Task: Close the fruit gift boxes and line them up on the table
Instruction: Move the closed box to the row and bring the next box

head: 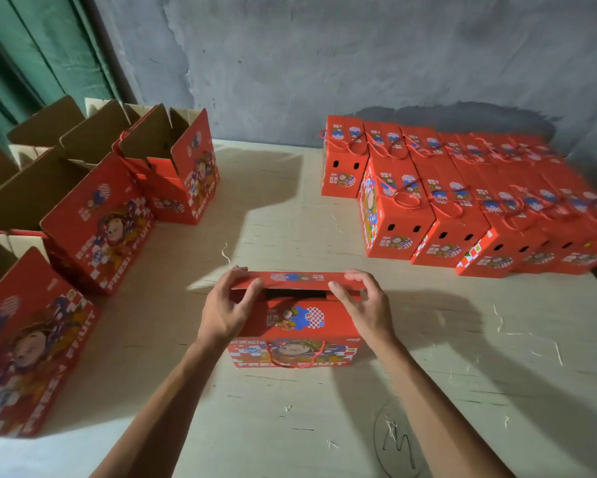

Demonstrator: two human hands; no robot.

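Low in the middle of the frame, on the pale bench (290, 426), a red fruit gift box (295, 334) with a red cord handle (295, 357) hanging down its near face and "FRESH FRUIT" printed along the bottom edge. Far top flap (297, 279) folded partway over, a dark slot still showing beneath it (not fully closed). Left hand (228, 305) at the left end of that flap, fingers (236, 270) curled over the edge, thumb pressed on the flap from the near side. Right hand (362, 305) at the right end, fingers curled over the flap's far edge likewise, thumb along its near edge. Down the left side of the frame, a row of open boxes (97, 219) standing upright, brown inner flaps up, cartoon faces printed on the sides. In the upper right, closed boxes (462, 201) packed side by side in rows, touching one another, cord handles lying on top, pairs of dark holes in the near faces. Thin pale strands of straw (225, 253) scattered over the bench. Behind, a grey blotched wall (324, 63); in the upper left corner, a green curtain (31, 56).
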